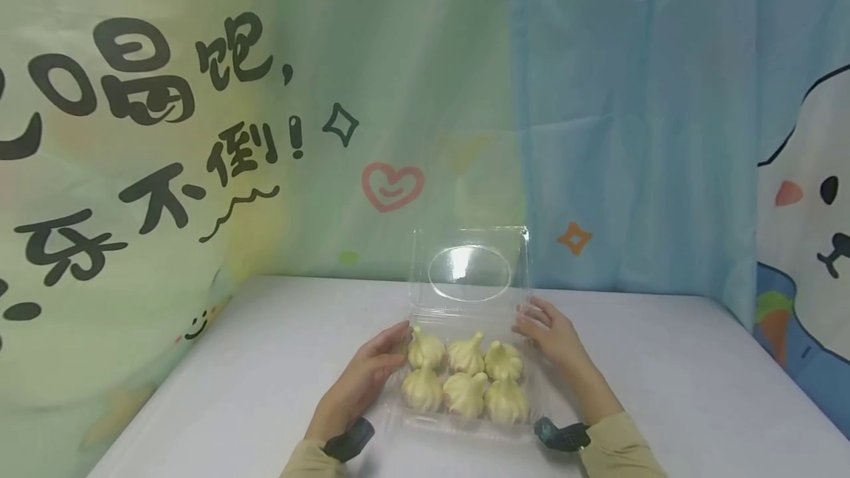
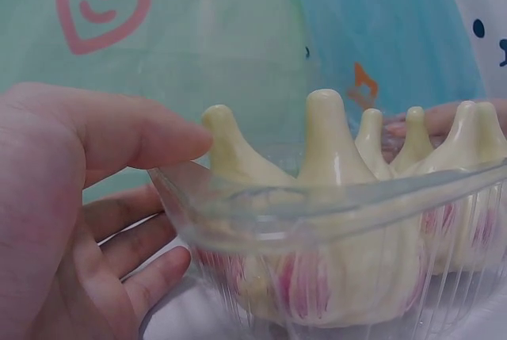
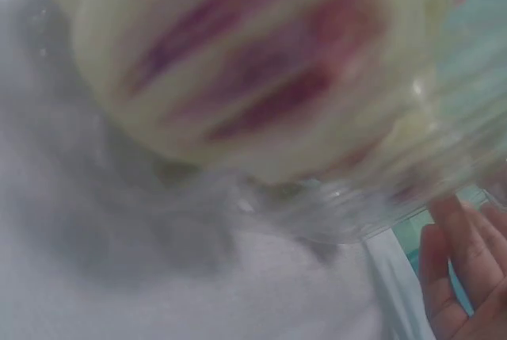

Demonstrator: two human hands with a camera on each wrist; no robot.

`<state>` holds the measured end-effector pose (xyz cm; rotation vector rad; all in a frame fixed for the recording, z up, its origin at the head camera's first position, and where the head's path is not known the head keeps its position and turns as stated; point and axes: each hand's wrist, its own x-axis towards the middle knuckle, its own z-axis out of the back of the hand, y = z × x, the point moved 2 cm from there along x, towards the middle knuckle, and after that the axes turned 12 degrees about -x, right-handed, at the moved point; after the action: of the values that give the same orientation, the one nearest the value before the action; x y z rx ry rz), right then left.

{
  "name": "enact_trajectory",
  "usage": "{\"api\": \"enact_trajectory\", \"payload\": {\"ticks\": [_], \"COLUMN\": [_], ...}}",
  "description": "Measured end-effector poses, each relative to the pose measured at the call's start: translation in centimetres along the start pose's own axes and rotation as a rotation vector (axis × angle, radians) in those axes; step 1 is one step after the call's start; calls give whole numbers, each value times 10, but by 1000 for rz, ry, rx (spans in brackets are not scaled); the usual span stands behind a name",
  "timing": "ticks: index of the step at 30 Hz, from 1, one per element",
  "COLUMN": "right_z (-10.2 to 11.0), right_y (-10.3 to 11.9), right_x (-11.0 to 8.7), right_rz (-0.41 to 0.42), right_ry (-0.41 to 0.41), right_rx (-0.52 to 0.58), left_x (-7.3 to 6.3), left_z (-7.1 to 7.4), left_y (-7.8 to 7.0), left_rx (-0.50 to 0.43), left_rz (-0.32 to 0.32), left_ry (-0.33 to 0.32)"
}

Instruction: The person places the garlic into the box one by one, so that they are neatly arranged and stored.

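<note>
A clear plastic clamshell box (image 1: 458,425) sits before me, its lid (image 1: 488,271) raised upright at the back. Two rows of pale yellow garlic bulbs (image 1: 466,395) fill it, stems upward; purple-pink streaks mark the garlic bulbs (image 2: 305,284) lower down. My left hand (image 1: 365,375) holds the box's left side; in the left wrist view its thumb (image 2: 158,134) lies by the rim and the other fingers lie against the outer wall. At the right back corner my right hand (image 1: 553,330) holds the box, fingertips on its side. The right thumb is hidden.
A white table (image 1: 279,338) spreads around the box. Behind it hang a printed green curtain (image 1: 398,94) with dark lettering and a heart, and a blue curtain (image 1: 631,131) with a white cartoon animal. Dark straps (image 1: 352,440) circle both wrists.
</note>
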<state>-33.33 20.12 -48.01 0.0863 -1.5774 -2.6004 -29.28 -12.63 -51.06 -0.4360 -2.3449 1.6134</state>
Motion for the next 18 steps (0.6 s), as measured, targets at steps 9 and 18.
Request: {"api": "enact_trajectory", "payload": {"ticks": [9,18], "right_z": [6,14], "right_y": [4,6], "right_x": [-2,-7], "right_rz": [75,210], "right_ry": [-51,3], "right_rx": [-89,-42], "left_x": [-1,-2], "left_z": [0,1], "left_y": [-1,-3], "left_rx": [-35,-25], "left_rz": [-18,-37], "left_ry": [23,38]}}
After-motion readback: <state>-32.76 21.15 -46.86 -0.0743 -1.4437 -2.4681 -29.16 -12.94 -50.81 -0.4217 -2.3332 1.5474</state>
